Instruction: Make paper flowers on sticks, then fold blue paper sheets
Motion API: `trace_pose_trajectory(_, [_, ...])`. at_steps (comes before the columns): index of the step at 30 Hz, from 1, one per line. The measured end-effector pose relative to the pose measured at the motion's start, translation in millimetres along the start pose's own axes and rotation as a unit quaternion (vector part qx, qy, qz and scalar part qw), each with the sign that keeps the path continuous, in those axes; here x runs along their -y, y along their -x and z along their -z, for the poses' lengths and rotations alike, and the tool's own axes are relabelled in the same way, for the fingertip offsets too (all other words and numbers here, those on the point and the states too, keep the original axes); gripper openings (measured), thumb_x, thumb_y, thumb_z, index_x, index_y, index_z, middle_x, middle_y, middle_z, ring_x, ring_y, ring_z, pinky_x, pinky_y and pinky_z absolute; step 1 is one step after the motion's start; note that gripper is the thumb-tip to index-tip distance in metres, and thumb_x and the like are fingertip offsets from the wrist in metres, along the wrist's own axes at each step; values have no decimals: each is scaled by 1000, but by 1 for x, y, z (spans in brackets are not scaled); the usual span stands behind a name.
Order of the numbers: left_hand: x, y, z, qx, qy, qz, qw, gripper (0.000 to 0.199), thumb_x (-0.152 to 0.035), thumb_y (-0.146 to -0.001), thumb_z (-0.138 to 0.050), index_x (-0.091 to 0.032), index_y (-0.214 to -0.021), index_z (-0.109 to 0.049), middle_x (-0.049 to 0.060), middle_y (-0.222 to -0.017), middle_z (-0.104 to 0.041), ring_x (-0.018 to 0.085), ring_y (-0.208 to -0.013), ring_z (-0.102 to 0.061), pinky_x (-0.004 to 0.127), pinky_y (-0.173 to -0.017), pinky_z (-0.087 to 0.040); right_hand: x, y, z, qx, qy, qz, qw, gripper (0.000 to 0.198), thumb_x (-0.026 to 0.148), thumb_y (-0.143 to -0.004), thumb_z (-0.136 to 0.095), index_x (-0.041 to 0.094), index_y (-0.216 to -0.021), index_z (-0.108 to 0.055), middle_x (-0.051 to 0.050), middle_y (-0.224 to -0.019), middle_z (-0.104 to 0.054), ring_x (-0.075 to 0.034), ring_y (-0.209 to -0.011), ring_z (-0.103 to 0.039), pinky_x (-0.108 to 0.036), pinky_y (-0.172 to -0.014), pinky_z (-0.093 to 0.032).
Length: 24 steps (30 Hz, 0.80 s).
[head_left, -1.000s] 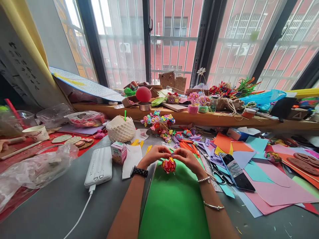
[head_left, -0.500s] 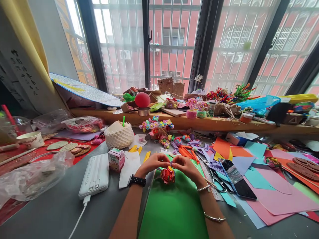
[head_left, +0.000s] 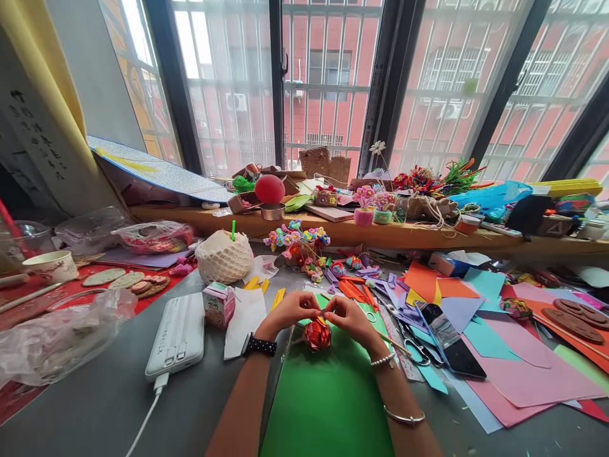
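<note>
My left hand (head_left: 291,312) and my right hand (head_left: 351,319) meet over a green sheet (head_left: 328,400). Their fingertips pinch the upper edge of a round red-and-orange folded-paper flower (head_left: 317,336), where a bit of yellow and purple paper shows. The exact piece between the fingers is largely hidden. A thin wooden stick (head_left: 397,345) passes by my right hand, sticking out on both sides of it; whether the fingers grip it I cannot tell. Close behind the hands lie orange paper strips (head_left: 354,291).
Scissors (head_left: 419,353), a phone (head_left: 450,339) and coloured paper (head_left: 514,362) lie to the right. On the left are a power bank (head_left: 176,333) with its cable, a small drink carton (head_left: 219,304) and a net-wrapped coconut (head_left: 224,257). Crafts crowd the windowsill (head_left: 304,225).
The whole view has shifted slightly. Both hands keep pinching at the top of the paper flower, with only slight finger movement.
</note>
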State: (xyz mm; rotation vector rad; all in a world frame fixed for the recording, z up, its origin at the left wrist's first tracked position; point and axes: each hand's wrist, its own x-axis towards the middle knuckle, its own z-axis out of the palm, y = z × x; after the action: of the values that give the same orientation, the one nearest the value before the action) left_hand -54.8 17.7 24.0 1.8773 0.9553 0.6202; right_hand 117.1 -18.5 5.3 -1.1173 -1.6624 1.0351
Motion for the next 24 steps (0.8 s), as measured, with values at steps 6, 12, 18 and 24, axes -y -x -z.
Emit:
trace_pose_trajectory(6, [2,1,3,27,18,1,999,22,-33,-62,-62,-13,-71,-59,0,-68,-60,12,-66,-54,20,-60,-40,1,0,-2,-8,46,9,999,11,26,-65,-57,17,-63,-51,5,-52,-45,-7,-45,-34,-20,-43,-25])
trace_pose_trajectory(12, [5,0,3,12,9,-5,1000,20,-31,-63,-61,-12,-71,-59,0,-67,-60,12,-66,-54,20,-59,-40,-1,-1,-2,-14,51,14,999,13,28,-66,-58,16,-64,-53,5,-53,-47,-7,-45,-36,-20,-43,-26])
trace_pose_trajectory(18, [2,1,2,-17,13,-22,1000,19,-32,-65,-59,-13,-70,-58,-1,-64,-59,12,-62,-53,20,-56,-39,-4,0,2,13,43,-1,999,21,36,-69,-58,15,-73,-59,2,-61,-55,-8,-50,-44,-20,-46,-32])
trace_pose_trajectory(24, [-10,4,1,-47,32,-52,997,16,-29,-65,-59,-14,-71,-60,0,-71,-61,13,-69,-55,21,-62,-42,-1,1,3,-33,50,47,997,19,34,-72,-56,15,-73,-60,-2,-67,-60,-12,-58,-51,-22,-53,-38])
